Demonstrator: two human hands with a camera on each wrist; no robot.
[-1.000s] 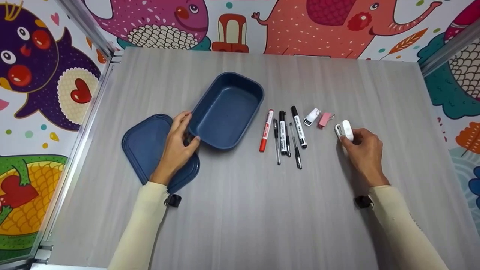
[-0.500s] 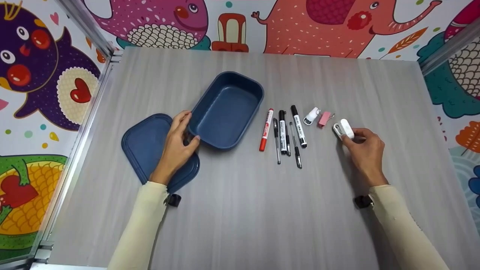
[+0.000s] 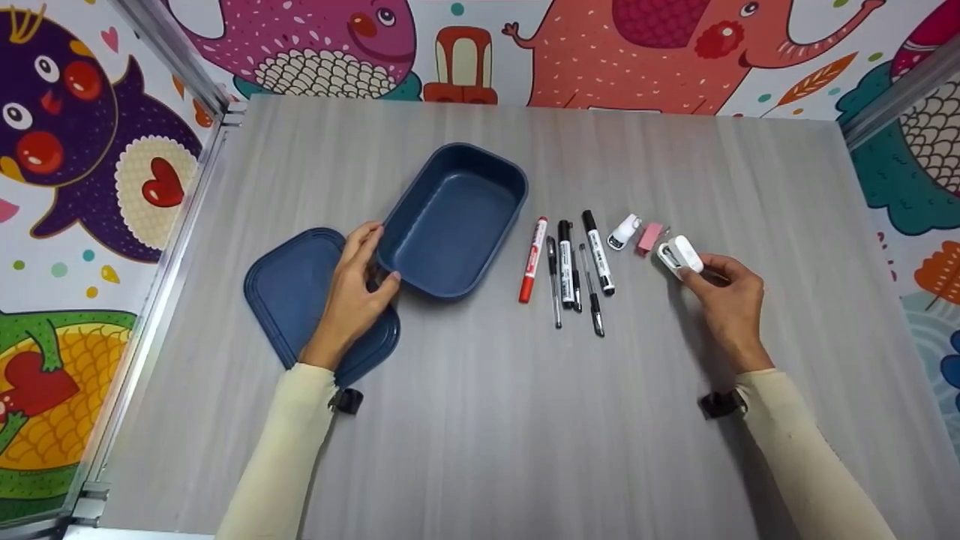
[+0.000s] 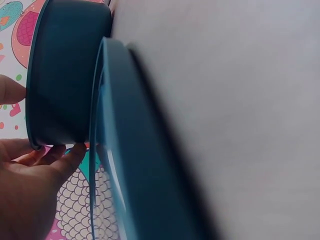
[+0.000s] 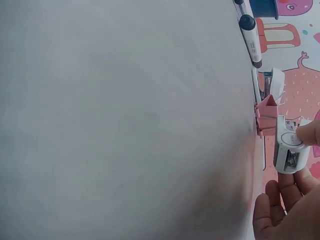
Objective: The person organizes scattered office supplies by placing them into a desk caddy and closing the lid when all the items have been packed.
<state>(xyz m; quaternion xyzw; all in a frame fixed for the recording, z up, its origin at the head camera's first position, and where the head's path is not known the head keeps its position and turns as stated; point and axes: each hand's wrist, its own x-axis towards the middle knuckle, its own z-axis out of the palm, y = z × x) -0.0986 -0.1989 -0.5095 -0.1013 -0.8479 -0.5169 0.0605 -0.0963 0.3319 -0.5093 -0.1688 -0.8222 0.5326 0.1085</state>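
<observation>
The small white stapler sits pinched in the fingertips of the right hand, right of centre on the grey worktop, and the right wrist view shows a fingertip on its top and the other fingers curled beneath it. It is just beside the pink clip, so close in the head view that the two look to be touching, though the pictures cannot settle that. Next along to the left lies a small white clip, and then the row of pens: a black-capped white marker, two slim black pens, another black-and-white marker and a red marker, all lying flat and roughly parallel. Well apart from the stapler, across that row, the left hand grips the near corner of the open blue box, thumb on the rim and fingers curled against the outer wall, as the left wrist view shows. That hand lies over the blue lid, which rests flat on the worktop with its edge under the box's corner. Bright cartoon animal panels surround the worktop.
</observation>
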